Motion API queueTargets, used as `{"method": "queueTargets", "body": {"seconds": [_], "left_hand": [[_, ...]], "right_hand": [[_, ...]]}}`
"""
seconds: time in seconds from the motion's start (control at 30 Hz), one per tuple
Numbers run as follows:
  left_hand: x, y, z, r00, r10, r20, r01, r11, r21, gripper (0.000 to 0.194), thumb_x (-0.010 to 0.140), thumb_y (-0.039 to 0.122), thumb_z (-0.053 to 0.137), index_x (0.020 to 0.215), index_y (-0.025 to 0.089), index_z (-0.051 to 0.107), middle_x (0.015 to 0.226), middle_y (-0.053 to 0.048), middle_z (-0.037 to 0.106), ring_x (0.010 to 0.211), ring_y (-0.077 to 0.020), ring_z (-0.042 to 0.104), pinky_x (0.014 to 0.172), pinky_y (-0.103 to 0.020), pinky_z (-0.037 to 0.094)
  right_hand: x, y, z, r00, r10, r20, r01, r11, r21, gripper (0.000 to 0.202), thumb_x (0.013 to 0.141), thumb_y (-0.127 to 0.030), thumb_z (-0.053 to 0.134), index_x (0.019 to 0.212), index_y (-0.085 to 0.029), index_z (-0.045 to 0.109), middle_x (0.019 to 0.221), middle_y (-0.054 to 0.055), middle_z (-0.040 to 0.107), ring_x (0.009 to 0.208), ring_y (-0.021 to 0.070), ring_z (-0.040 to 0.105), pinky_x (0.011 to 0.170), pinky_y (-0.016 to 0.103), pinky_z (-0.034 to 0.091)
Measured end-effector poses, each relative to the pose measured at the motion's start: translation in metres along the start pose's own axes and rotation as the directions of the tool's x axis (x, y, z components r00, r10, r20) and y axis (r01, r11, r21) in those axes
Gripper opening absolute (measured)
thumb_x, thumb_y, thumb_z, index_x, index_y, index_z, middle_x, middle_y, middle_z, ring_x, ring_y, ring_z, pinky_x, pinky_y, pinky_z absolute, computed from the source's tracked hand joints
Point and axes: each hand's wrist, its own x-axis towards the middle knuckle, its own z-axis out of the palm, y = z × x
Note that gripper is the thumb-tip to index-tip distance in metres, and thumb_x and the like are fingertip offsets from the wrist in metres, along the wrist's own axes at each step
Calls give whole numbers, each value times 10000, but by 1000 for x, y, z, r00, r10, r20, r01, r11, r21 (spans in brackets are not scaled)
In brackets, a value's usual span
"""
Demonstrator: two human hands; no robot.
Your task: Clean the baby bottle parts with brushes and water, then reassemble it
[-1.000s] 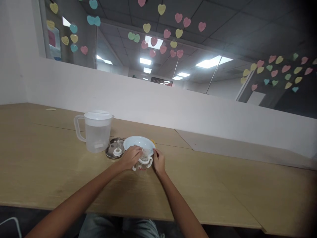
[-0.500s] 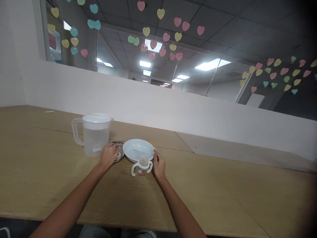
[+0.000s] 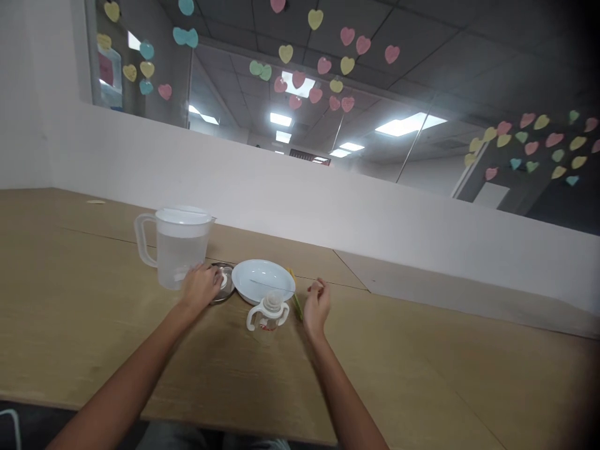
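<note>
On my feed, my left hand (image 3: 200,287) reaches over the left side of the round metal tray (image 3: 227,296), its fingertips beside the white ring (image 3: 224,280) that lies in it. I cannot tell whether that grip presses on the ring or only hovers over it; the hand hides much of the contact. My right hand (image 3: 317,307) is to the right of the white bowl (image 3: 255,272), apart from its rim, with the fingers curled in. I see nothing in that grip, but I cannot tell whether the fingertips meet. Nearest to it is a narrow yellow-green strip (image 3: 298,305), lying just beside the bowl.

The two-handled baby bottle (image 3: 268,317) stands upright on the bench (image 3: 398,369), in front of the bowl and between my hands, with neither touching it. A white handle curves down on each side of it, and its translucent top overlaps the bowl's near rim in my view. A thin line crosses the inside of the bowl; I cannot make out what it is. The lidded plastic pitcher (image 3: 180,247) stands upright behind my left hand, its handle to the left, and a pale yellow scrap (image 3: 96,202) lies farther back on the left
</note>
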Motion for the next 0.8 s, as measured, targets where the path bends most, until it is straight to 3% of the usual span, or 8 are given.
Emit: {"method": "queueTargets", "body": {"seconds": [0.1,0.17,0.3,0.37,0.5,0.6,0.73,0.8], "left_hand": [[-9,18,-36,963,41,-268,-65,995,-80,238,870,280,411,918,163,614,899,-78,628,872,-235,565,766,-343,429],[-23,37,-57,924,123,-362,-189,970,-151,203,882,265,411,951,171,578,916,-59,623,861,-207,565,763,-322,434],[-64,82,-79,822,250,-512,-429,863,-267,126,866,217,477,968,180,541,914,-39,629,857,-170,575,786,-287,444],[-83,100,-79,794,227,-564,-477,808,-346,162,862,184,482,1017,183,530,936,-42,630,880,-159,581,802,-268,454],[-107,117,-66,871,22,-491,-365,698,-616,127,864,204,473,970,211,541,873,-21,638,787,-125,610,691,-196,495],[-114,122,-56,926,-174,-334,-187,556,-810,100,854,278,489,867,213,564,759,-2,639,640,-114,610,563,-175,500],[-116,127,-53,911,-388,-138,-13,306,-952,208,820,379,522,732,196,566,635,10,614,557,-119,586,491,-179,493],[-118,128,-54,898,-426,-112,3,261,-965,230,803,393,542,692,192,560,593,19,597,525,-113,569,463,-173,480]], "right_hand": [[3,-41,-14,990,-49,-130,73,979,192,370,843,-435,431,1073,-157,513,747,1,521,603,118,473,577,237,388],[-9,-73,-23,988,-110,-112,140,940,312,327,845,-425,461,1018,-158,536,772,11,526,622,115,483,570,234,409],[-66,-123,-29,933,-227,281,112,922,371,323,890,-395,419,1088,-177,551,1004,77,584,880,169,555,734,296,461],[-93,-135,-27,904,-241,354,108,928,356,310,903,-383,398,1058,-186,580,1034,74,590,944,176,546,827,316,439],[-124,-128,-24,954,-101,281,-38,893,449,349,909,-424,366,799,-192,602,697,15,583,563,118,527,487,207,429],[-135,-115,-24,979,-16,203,-82,882,464,339,883,-453,410,777,-197,606,665,19,577,528,123,516,448,204,413],[-143,-112,-24,982,34,188,-117,883,455,338,859,-472,440,780,-193,613,681,36,589,572,146,535,485,223,429],[-142,-116,-24,975,69,212,-162,873,460,339,839,-488,465,750,-189,600,645,25,568,534,136,509,458,218,412]]}}
